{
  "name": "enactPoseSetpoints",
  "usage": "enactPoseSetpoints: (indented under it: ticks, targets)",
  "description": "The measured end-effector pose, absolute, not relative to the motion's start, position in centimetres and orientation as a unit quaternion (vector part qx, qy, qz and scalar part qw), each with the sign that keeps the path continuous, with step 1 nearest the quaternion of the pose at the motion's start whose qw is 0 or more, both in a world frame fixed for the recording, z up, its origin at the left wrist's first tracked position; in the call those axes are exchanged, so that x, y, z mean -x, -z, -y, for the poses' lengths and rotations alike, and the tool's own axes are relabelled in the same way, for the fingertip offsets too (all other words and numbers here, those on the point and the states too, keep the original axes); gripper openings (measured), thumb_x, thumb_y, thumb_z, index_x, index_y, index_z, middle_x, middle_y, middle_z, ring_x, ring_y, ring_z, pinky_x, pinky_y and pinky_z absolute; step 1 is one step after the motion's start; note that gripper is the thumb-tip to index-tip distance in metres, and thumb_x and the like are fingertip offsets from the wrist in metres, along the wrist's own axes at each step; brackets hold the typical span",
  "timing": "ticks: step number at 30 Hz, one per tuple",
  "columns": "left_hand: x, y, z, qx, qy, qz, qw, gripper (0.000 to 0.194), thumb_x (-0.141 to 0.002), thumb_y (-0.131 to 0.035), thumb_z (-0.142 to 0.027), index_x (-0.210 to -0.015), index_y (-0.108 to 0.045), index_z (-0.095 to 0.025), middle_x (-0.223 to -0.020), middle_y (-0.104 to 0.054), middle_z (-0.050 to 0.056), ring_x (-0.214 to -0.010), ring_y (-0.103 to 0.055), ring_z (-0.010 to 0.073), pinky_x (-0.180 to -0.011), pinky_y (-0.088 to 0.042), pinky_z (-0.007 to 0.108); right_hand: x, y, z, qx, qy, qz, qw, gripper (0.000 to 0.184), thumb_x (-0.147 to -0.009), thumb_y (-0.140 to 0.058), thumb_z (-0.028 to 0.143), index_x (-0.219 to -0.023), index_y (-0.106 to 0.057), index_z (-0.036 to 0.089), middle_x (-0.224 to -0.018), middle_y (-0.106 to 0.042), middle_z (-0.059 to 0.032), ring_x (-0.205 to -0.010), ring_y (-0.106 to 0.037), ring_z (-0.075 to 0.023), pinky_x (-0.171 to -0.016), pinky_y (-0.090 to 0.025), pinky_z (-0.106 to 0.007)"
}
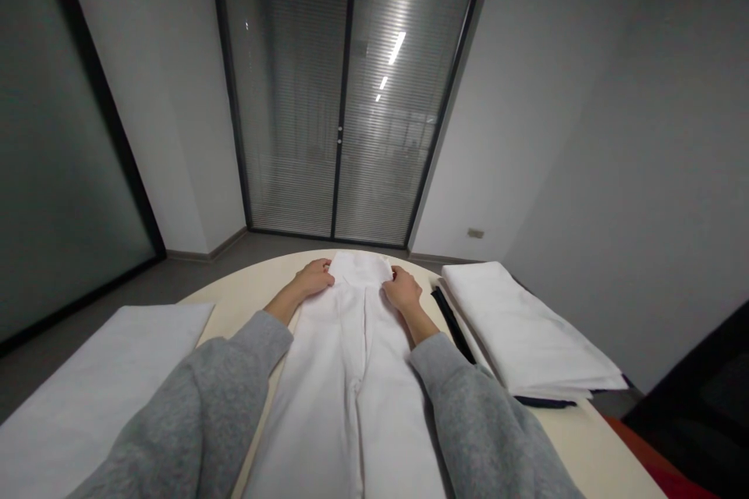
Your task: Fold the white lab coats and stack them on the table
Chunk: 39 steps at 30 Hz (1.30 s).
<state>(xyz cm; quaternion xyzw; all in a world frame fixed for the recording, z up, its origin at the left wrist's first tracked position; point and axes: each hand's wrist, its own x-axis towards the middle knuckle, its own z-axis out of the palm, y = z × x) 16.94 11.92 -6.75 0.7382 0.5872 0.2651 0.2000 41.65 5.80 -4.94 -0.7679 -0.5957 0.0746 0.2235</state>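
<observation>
Along the table (251, 284) lies lengthwise-creased white fabric (336, 374); both hands (314, 278) (403, 290) pinch its far end.

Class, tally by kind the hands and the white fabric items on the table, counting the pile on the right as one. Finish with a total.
Hands, left hand and right hand: 2
White trousers, in the middle: 1
White cloth, on the left: 1
Fabric pile, white on top, on the right: 1
Total: 5
</observation>
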Motion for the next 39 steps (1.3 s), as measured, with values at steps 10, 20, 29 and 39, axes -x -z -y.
enactPoseSetpoints:
  ticks: [10,20,29,39]
  targets:
    - [-16.2,6.9,-11.2,-0.774,-0.303,-0.527,0.177,0.020,-0.071,-0.066,-0.016,-0.086,-0.076,-0.024,-0.106,-0.073,0.002,-0.107,-0.063,0.0239,-0.096,-0.050,0.036,-41.7,5.0,-4.6,0.731,-0.043,0.631,0.256,0.030,-0.083,-0.050,0.012,-0.099,-0.073,0.024,-0.114,-0.072,-0.0081,-0.114,-0.059,-0.0263,-0.097,-0.039,-0.039]
    - [-16.5,6.1,-10.2,-0.795,-0.321,-0.495,0.144,0.024,-0.080,-0.056,-0.017,-0.066,-0.073,-0.024,-0.094,-0.073,0.003,-0.099,-0.065,0.0215,-0.099,-0.047,0.034,-42.5,5.1,-3.7,0.670,-0.045,0.670,0.318,0.029,-0.071,-0.055,0.004,-0.070,-0.076,0.023,-0.095,-0.079,-0.0049,-0.098,-0.068,-0.0231,-0.087,-0.044,-0.031]
    - [-17.5,7.2,-8.6,-0.814,-0.274,-0.504,0.096,0.022,-0.087,-0.062,-0.029,-0.108,-0.067,-0.027,-0.122,-0.071,0.005,-0.121,-0.055,0.0284,-0.108,-0.034,0.049,-41.2,1.4,-4.1,0.622,-0.014,0.668,0.409,0.049,-0.093,-0.031,0.017,-0.098,-0.080,0.019,-0.122,-0.077,-0.0076,-0.118,-0.067,-0.0209,-0.104,-0.046,-0.030]
    - [-17.1,6.7,-8.2,-0.840,-0.229,-0.485,0.086,0.029,-0.094,-0.054,-0.033,-0.120,-0.069,-0.031,-0.134,-0.068,0.004,-0.129,-0.053,0.0293,-0.110,-0.032,0.051,-39.9,5.2,-3.2,0.606,-0.065,0.778,0.151,0.055,-0.106,-0.038,0.045,-0.154,-0.051,0.022,-0.163,-0.044,-0.0078,-0.155,-0.030,-0.0319,-0.127,-0.010,-0.056]
